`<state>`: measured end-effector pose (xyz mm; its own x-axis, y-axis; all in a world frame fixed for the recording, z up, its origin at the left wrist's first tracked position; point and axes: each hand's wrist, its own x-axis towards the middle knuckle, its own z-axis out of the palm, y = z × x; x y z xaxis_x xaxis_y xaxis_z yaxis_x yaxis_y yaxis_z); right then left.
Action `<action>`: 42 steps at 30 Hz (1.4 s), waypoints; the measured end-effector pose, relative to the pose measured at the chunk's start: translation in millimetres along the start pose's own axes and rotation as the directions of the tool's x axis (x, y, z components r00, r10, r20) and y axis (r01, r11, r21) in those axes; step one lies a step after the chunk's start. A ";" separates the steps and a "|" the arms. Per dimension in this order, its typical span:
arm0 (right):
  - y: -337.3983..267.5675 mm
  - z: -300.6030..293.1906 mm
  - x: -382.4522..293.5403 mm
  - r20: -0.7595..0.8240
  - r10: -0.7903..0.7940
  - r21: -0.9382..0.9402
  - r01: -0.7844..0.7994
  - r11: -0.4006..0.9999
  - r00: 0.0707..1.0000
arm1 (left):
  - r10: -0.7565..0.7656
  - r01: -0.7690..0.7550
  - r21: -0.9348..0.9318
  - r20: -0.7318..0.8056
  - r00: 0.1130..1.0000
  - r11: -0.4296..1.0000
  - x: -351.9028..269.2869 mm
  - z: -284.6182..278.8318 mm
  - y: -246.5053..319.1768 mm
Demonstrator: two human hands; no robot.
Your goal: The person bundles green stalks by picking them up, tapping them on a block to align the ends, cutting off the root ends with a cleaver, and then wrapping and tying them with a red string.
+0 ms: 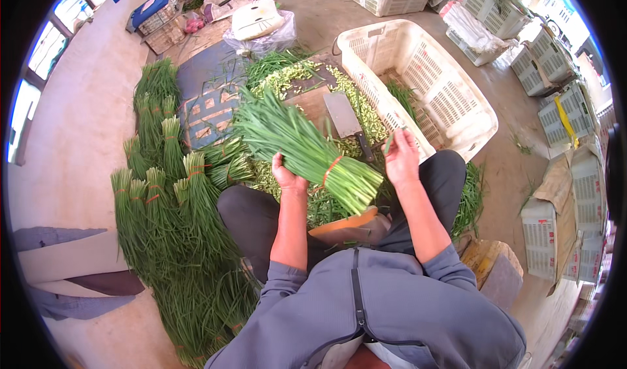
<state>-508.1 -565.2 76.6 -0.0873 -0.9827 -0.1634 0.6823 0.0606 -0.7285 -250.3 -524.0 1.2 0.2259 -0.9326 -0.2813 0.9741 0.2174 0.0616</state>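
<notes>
A thick bundle of green garlic chives (pixel 294 134), bound near its pale cut ends by a red band (pixel 332 170), lies across my left hand (pixel 290 175), which grips it from below. To the right of the bundle, my right hand (pixel 401 156) is raised with its fingertips pinched on a small green leaf piece (pixel 389 142). A cleaver (pixel 343 115) with a dark handle rests on a wooden board (pixel 312 105) beyond the bundle. Chopped stem ends (pixel 360 107) are strewn around the board.
A white plastic crate (pixel 455 85) with some loose leaves inside stands at the right. Several banded chive bundles (pixel 191 212) are stacked along the left. Loose leaves (pixel 468 200) lie beside my right knee, near a wooden block (pixel 492 266). More crates (pixel 539 236) line the far right.
</notes>
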 end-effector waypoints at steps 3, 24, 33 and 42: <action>-25.3 -14.7 12.0 -0.107 0.059 -0.533 -0.107 0.839 0.992 | 0.053 -0.052 -0.021 0.029 0.998 0.998 1.9 -1.1 4.0; 20.4 32.4 -24.3 0.383 0.401 -0.091 -0.398 0.913 0.832 | 0.042 -0.051 0.072 0.120 0.992 0.996 -0.6 -5.0 -1.2; -11.5 36.3 -39.5 0.536 0.300 -0.172 -0.247 0.954 0.789 | 0.097 -0.101 0.061 0.056 0.994 0.993 -2.2 1.1 6.1; 37.7 70.9 -43.1 0.731 0.194 -0.681 0.716 0.155 0.654 | 0.178 -0.167 0.200 -0.035 0.983 0.965 -4.9 9.9 1.6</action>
<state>-427.2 -533.0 103.4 0.6060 -0.7588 0.2385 -0.4511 -0.5749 -0.6827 -249.8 -521.8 12.2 0.3950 -0.8684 -0.2997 0.9035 0.3080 0.2982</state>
